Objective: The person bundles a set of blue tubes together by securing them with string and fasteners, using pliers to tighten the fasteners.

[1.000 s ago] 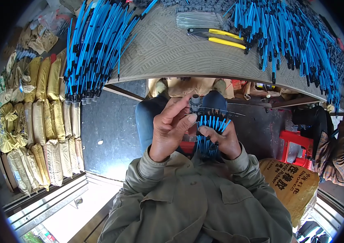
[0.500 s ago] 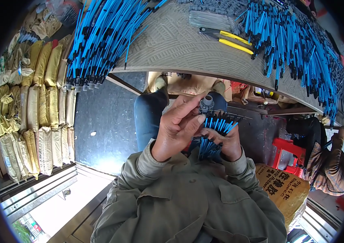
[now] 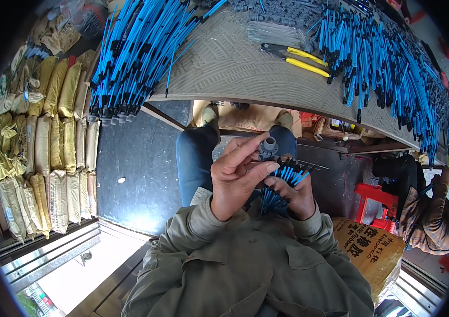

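Observation:
My left hand is in front of my lap, its index finger stretched along a grey round plastic fitting with a hollow neck. Its thumb reaches across to the black-tipped ends of a bunch of thin blue tubes. These fan out from my right hand, whose fingers are wrapped round them. Thin metal wires stick out to the right beyond the tube ends. The left fingers seem closed on the fitting, though their contact with it is partly hidden.
On the patterned bench ahead lie yellow-handled pliers, a left pile of blue tubes, a right pile and grey fittings. Stacked sacks stand left. At right are a red stool, another person's sleeve and a brown sack.
My left thumb has moved right and nearer to me, toward the tube ends. The grey fitting sits slightly lower in view. My right hand keeps its hold on the tubes.

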### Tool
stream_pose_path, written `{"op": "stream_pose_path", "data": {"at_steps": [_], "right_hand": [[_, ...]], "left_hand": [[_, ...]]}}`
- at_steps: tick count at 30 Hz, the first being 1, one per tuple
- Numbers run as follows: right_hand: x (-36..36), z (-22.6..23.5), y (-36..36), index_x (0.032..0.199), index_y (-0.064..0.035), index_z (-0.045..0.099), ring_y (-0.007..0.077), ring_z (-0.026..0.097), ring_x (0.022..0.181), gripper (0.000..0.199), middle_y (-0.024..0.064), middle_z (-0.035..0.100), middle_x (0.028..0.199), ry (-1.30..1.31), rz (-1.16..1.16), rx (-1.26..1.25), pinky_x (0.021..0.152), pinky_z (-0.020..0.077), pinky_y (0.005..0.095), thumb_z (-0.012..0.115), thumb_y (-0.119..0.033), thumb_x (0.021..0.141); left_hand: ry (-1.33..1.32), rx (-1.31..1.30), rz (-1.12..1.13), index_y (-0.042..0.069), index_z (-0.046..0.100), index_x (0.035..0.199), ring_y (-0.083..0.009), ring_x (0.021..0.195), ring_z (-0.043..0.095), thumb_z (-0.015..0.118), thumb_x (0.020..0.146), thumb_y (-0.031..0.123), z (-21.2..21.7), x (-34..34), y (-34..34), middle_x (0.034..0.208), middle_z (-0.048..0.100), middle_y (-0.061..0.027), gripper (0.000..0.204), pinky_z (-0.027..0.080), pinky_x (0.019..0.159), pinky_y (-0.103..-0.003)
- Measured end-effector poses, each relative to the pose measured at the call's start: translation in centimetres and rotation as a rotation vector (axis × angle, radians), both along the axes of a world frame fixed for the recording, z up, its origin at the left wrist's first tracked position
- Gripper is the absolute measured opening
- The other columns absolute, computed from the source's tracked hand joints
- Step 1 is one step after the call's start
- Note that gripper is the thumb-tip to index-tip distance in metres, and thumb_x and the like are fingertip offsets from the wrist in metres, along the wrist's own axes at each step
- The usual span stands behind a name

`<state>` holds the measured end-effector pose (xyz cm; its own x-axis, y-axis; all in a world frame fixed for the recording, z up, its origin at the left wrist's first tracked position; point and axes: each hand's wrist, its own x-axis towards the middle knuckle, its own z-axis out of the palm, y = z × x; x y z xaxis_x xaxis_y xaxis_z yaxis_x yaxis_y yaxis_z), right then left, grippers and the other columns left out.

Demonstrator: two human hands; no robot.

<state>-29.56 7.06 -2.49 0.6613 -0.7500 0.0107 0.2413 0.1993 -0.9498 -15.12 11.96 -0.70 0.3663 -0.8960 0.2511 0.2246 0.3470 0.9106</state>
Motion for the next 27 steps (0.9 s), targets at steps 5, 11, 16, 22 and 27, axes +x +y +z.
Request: {"op": "stream_pose_path", "data": {"at_steps": [5, 11, 16, 22, 27], "right_hand": [[-0.1, 0.1, -0.3, 0.091, -0.0007, 0.061, 0.0096, 0.052, 0.074, 0.019, 0.0004, 0.053, 0.090, 0.051, 0.067, 0.077, 0.063, 0.0413, 0.0234, 0.065, -0.017, 0.084], [0.1, 0.5, -1.1, 0.091, -0.0020, 0.059, 0.0088, 0.049, 0.075, 0.016, -0.0005, 0.050, 0.086, 0.131, 0.152, 0.115, 0.066, 0.0409, 0.0240, 0.066, -0.013, 0.082], [0.8, 0.8, -1.7, 0.099, -0.0033, 0.053, 0.0088, 0.049, 0.081, 0.024, 0.0004, 0.050, 0.090, -0.012, 0.101, -0.030, 0.072, 0.0406, 0.0234, 0.067, -0.012, 0.081], [0.9, -0.3, -1.9, 0.106, -0.0037, 0.049, 0.0109, 0.047, 0.092, 0.030, 0.0032, 0.050, 0.098, -0.132, 0.023, -0.163, 0.082, 0.0382, 0.0251, 0.066, -0.010, 0.081], [0.9, -0.4, -2.2, 0.105, -0.0020, 0.049, 0.0119, 0.047, 0.092, 0.029, 0.0045, 0.049, 0.099, -0.209, 0.053, -0.248, 0.084, 0.0373, 0.0261, 0.065, -0.010, 0.082]], "left_hand": [[0.017, 0.024, 0.049, -0.003, 0.053, 0.119, -0.0091, 0.095, 0.051, 0.062, 0.080, -0.005, 0.3, -0.4, 0.2, 0.112, 0.051, -0.0072, 0.040, 0.043, 0.080, -0.021], [0.122, 0.139, 0.076, -0.004, 0.055, 0.116, -0.0096, 0.091, 0.052, 0.061, 0.085, 0.012, 0.8, -0.8, 0.6, 0.102, 0.059, -0.0066, 0.035, 0.041, 0.080, -0.021], [0.031, 0.197, 0.070, -0.005, 0.054, 0.115, -0.0123, 0.093, 0.054, 0.059, 0.086, 0.017, 0.6, -0.5, 0.7, 0.099, 0.062, -0.0085, 0.037, 0.041, 0.084, -0.024], [0.081, 0.181, 0.062, -0.007, 0.054, 0.115, -0.0164, 0.096, 0.055, 0.058, 0.087, 0.015, 0.7, -0.6, 0.8, 0.103, 0.061, -0.0127, 0.036, 0.039, 0.091, -0.030], [-0.035, 0.156, 0.093, -0.007, 0.053, 0.116, -0.0171, 0.096, 0.055, 0.058, 0.086, 0.015, 0.9, -0.8, 0.9, 0.103, 0.061, -0.0131, 0.037, 0.039, 0.092, -0.031]]}}
